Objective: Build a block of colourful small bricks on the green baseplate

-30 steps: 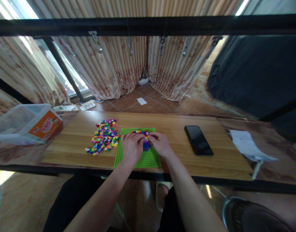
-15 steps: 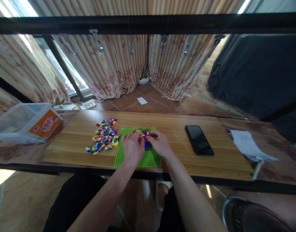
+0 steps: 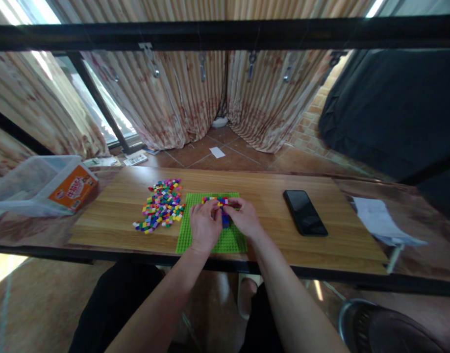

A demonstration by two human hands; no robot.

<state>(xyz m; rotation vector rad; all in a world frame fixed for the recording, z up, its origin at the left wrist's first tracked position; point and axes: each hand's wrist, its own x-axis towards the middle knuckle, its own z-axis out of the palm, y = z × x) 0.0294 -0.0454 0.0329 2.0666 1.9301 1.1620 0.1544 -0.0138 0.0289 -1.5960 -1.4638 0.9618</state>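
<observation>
Patterned curtains (image 3: 181, 98) hang beyond your wooden worktop (image 3: 265, 189), where the green baseplate (image 3: 228, 240) lies right before you, probably so both hands reach it easily. Your left hand (image 3: 206, 223) and right hand (image 3: 245, 218) meet over the assembled bricks (image 3: 225, 221) on it, seemingly steadying them from both sides. Your fingers bend inward there; whether they grip a brick, I cannot tell. Loose bricks (image 3: 164, 206) lie just beside the baseplate's left edge, likely for short reaches; the phone (image 3: 305, 212) sits well apart, perhaps to leave elbow room.
</observation>
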